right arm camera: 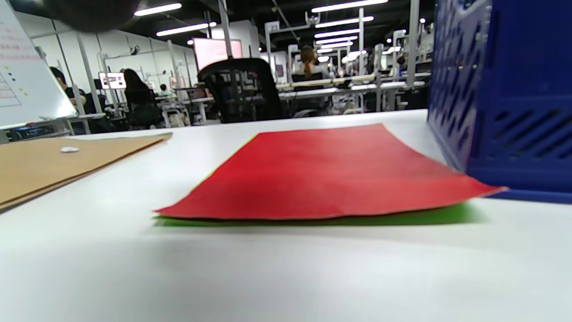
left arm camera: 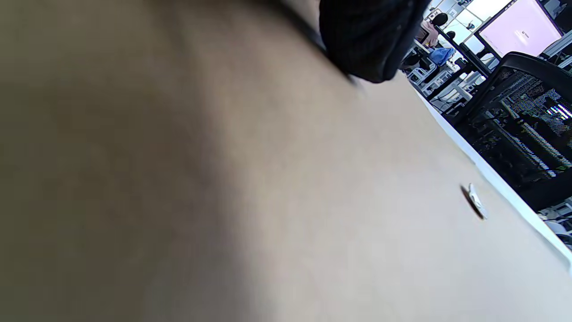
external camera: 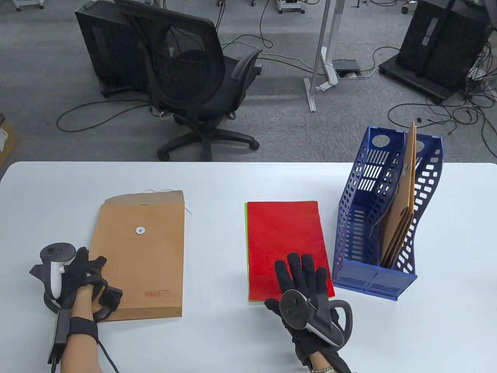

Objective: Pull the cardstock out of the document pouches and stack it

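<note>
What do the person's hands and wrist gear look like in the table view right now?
Both hands wear black sensor gloves. The left hand carries a white-handled tracker with a grey ring top, a black wrist strap and a black cable. The right hand carries a dark grey tracker with a round face; bare forearms show.

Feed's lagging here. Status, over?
Left hand on envelope. Right hand flat on red card. More envelopes in rack. Nothing blocking.
</note>
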